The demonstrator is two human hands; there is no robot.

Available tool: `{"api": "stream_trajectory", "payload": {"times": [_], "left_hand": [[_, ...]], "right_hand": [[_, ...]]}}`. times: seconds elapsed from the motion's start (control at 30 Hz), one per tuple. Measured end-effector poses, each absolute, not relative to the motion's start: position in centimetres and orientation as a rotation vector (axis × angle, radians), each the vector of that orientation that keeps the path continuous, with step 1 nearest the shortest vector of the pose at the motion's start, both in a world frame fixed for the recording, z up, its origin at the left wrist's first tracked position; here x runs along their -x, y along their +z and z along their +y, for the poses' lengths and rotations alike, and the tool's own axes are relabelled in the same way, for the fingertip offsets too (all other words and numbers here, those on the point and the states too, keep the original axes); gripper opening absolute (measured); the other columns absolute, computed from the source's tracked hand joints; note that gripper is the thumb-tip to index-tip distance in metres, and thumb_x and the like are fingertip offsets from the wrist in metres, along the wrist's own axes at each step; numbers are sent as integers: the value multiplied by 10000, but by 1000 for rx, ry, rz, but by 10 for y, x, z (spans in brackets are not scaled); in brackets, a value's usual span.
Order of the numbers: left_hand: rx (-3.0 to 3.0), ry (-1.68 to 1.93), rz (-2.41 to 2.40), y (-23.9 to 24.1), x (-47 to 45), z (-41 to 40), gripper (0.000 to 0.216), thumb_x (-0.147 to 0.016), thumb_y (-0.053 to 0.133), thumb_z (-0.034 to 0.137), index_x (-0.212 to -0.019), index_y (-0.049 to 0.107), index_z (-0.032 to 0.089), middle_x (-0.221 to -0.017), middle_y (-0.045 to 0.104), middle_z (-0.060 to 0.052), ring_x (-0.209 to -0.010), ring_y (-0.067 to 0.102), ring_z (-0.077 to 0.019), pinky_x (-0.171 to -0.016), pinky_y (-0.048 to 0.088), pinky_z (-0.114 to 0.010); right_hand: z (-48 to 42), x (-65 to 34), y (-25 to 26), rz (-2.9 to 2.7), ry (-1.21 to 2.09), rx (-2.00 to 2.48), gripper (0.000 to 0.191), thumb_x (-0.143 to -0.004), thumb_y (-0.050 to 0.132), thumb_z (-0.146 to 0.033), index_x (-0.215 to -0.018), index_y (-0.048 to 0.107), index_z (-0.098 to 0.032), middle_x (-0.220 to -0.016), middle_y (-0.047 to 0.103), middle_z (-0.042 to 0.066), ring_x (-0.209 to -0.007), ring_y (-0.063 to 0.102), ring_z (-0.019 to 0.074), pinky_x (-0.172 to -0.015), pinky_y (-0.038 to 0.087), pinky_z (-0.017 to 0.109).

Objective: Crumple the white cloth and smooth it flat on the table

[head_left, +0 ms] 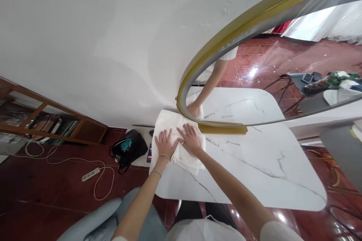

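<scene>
A white cloth with ragged edges lies folded on the left end of a white marble-patterned table. My left hand rests flat on the cloth with its fingers spread. Beside it, my right hand also presses flat on the cloth, fingers stretched out toward the wall, and the two thumbs nearly meet. Just behind my right hand stands a round mirror with a gold frame, on a gold base. Part of the cloth and my arm show in the mirror.
A phone lies by the table's left edge, near a black bag. On the red tiled floor are a power strip and a loose white cable. A blue-grey chair stands close at the left; a wooden cabinet lines the wall.
</scene>
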State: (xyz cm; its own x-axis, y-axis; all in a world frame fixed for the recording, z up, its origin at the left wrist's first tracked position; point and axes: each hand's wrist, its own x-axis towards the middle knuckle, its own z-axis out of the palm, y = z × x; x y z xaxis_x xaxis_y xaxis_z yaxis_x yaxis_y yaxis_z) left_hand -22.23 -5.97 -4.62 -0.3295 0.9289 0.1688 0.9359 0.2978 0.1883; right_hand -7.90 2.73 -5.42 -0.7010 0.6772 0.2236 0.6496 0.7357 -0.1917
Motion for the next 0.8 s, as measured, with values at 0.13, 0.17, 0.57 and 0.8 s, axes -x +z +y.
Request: {"api": "stream_trajectory", "payload": {"times": [0.13,0.17,0.57,0.8], "left_hand": [[1887,-465,-2388,-45,242,-13,566,-870,491,475,-1339,482,160,-1425,399,-188,-1369,290,-347,-1120,169,-572],[1927,-480,-2354,-46,245,-6,545,-878,477,458,-1318,492,138,-1456,362,-186,-1390,253,-336,-1132,160,-553],[1946,-490,-2404,-45,237,-23,607,-905,395,448,-1416,340,126,-1463,394,-127,-1371,308,-272,-1152,140,-479],[1835,-486,-2449,-44,199,-119,652,-851,482,508,-1362,431,106,-1266,550,-186,-1181,492,-308,-1033,307,-480]], "right_hand": [[60,98,-53,-2627,137,1163,516,-955,334,-474,-1441,344,-301,-1453,378,116,-1345,299,309,-1070,253,491],[65,101,-53,-2625,147,1197,517,-955,330,-476,-1442,342,-302,-1440,391,120,-1326,323,312,-1057,269,489],[55,94,-50,-2645,226,1153,537,-950,348,-472,-1448,333,-271,-1487,325,110,-1370,235,323,-1087,200,521],[-23,47,-47,-2746,252,905,547,-956,345,-473,-1469,266,-300,-1515,301,85,-1423,164,281,-1128,185,487]]}}
